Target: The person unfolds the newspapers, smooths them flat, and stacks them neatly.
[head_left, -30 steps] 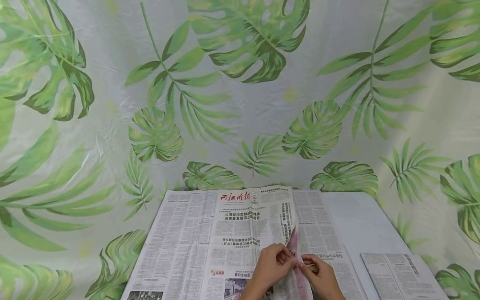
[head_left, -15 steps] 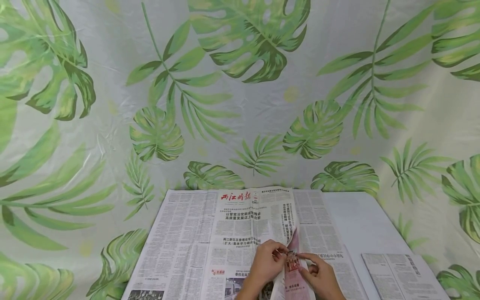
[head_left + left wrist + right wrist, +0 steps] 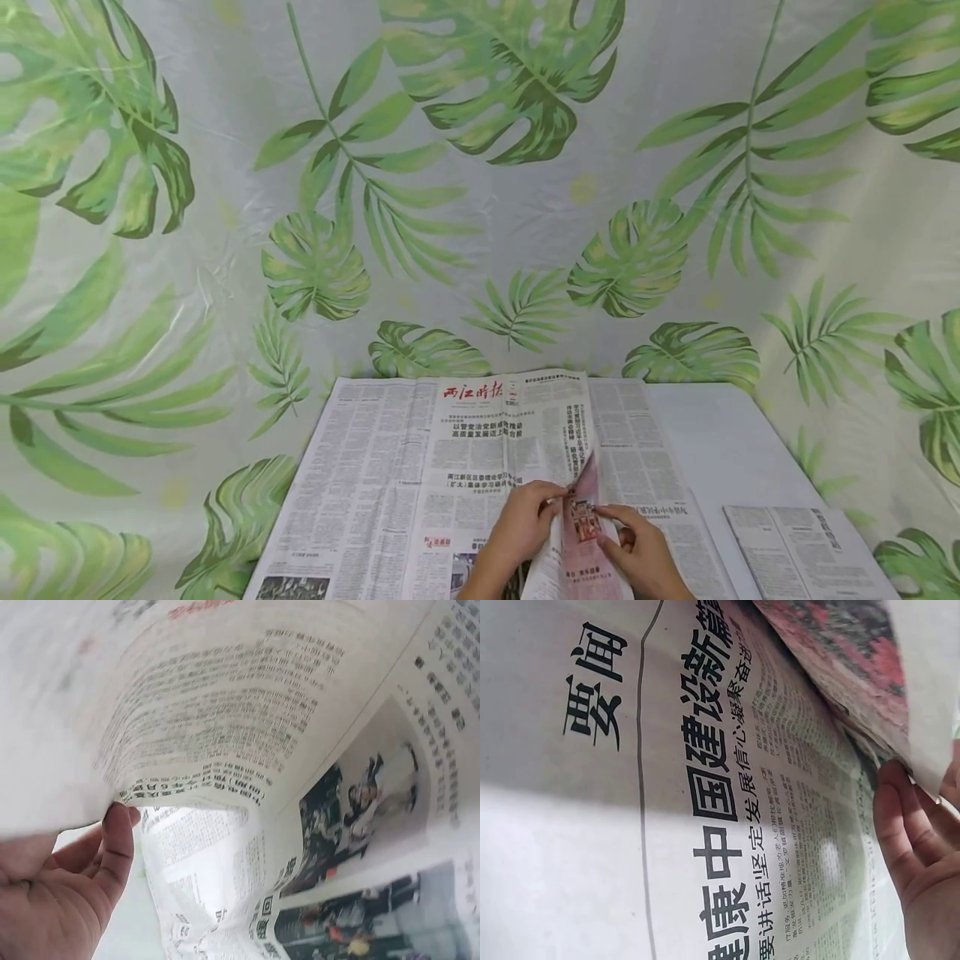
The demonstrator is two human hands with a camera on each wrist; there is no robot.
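A newspaper [image 3: 472, 454] with a red masthead lies on wider spread newspaper sheets [image 3: 360, 475]. My left hand [image 3: 521, 525] pinches the right edge of its front page, which bends up and leftward. In the left wrist view the lifted page curves over the left hand [image 3: 67, 900], thumb and fingertips on its edge. Under that page shows a pink-printed page [image 3: 588, 558] with a small picture. My right hand [image 3: 643, 550] pinches the edge of this part. In the right wrist view the right hand [image 3: 930, 855] holds the paper edge between thumb and fingers.
A folded newspaper [image 3: 802, 546] lies at the right on the white tabletop [image 3: 720, 433]. Behind the table hangs a pale sheet [image 3: 510, 225] printed with green leaves.
My left hand has drawn the page edge leftward, away from the right hand. The gap has widened and more of the pink page shows. The right hand stays nearly in place.
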